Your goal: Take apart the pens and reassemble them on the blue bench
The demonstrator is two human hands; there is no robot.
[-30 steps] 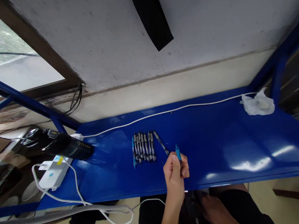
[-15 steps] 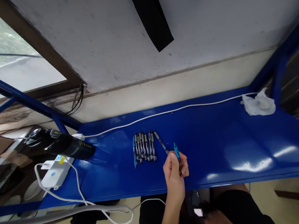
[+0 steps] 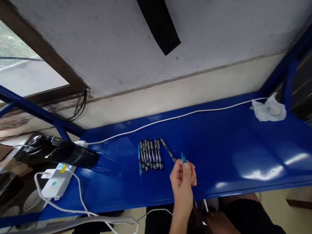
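My left hand is closed round a pen with a blue top, held upright over the front of the blue table. Its lower part is hidden by my fingers. Just left of that hand lies a single grey-topped pen, slanted, its lower end close to my fingers. Further left, several grey-topped pens lie side by side, with one blue pen at the row's left end. Below the table edge, my right hand is in shadow over my lap, beside a dark object with a bright patch; its fingers are unclear.
On the left, a black bottle lies near a white power strip with looping cables. A thin white cable runs along the back of the table. Crumpled white plastic sits at the right end.
My left thumb has moved up over the blue-topped pen, so less of it shows. My right hand has shifted slightly up and left beside the dark object.
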